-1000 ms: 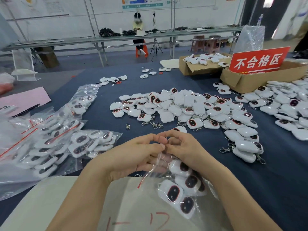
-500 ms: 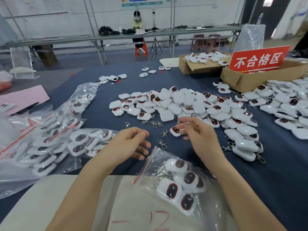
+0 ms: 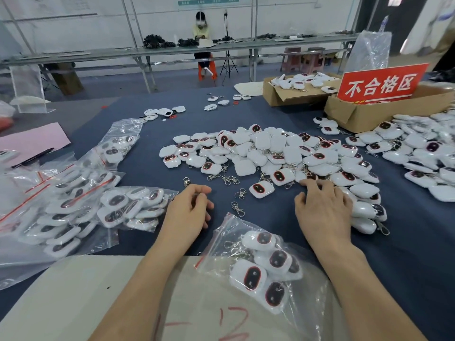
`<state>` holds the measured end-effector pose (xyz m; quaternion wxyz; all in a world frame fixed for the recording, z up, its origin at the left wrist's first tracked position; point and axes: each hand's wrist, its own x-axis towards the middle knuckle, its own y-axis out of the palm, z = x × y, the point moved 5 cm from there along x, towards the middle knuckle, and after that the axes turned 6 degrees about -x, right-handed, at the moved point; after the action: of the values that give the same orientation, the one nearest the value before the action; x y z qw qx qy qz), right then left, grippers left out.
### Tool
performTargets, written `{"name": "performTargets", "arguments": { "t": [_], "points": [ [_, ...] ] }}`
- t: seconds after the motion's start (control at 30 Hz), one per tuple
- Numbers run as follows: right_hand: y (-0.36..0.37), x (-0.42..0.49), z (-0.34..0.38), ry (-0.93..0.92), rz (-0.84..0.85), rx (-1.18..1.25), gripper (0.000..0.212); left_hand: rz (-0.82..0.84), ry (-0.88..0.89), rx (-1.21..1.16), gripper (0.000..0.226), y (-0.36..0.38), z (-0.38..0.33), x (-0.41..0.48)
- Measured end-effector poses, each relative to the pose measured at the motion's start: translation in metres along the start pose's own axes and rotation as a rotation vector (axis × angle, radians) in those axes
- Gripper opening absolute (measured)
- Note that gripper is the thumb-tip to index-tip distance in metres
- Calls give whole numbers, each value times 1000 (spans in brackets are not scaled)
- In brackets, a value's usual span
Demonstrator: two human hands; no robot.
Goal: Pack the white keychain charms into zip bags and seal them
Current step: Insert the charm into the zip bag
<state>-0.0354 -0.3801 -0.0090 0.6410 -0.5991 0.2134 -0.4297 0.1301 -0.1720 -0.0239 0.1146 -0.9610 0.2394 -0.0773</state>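
Observation:
A clear zip bag (image 3: 248,257) with a red seal strip lies between my forearms, holding several white keychain charms. A big pile of loose white charms (image 3: 268,153) with dark red-rimmed faces covers the blue table ahead. One single charm (image 3: 261,189) lies apart, left of my right hand. My right hand (image 3: 322,207) lies palm down, fingers stretched onto the near edge of the pile. My left hand (image 3: 189,207) rests on the cloth with fingers loosely curled, holding nothing.
Filled zip bags (image 3: 73,200) are heaped at the left. Loose metal clasps (image 3: 237,205) lie between my hands. Two cardboard boxes (image 3: 369,112) and a red sign (image 3: 381,82) stand at the back right, with more charms (image 3: 426,153) beside them. A beige board (image 3: 98,299) lies under my arms.
Both hands let go of the bag's mouth and moved apart. The bag now lies on the table; my right hand reached forward to the pile, my left drifted left.

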Motion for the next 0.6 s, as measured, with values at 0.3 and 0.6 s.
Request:
{"name": "performTargets", "arguments": {
  "t": [0.3, 0.6],
  "points": [
    [10, 4, 11, -153, 44, 87, 48, 1, 22, 18, 27, 1, -2, -1],
    [11, 4, 9, -109, -1, 158, 45, 2, 23, 8, 28, 2, -1, -1]
  ]
}}
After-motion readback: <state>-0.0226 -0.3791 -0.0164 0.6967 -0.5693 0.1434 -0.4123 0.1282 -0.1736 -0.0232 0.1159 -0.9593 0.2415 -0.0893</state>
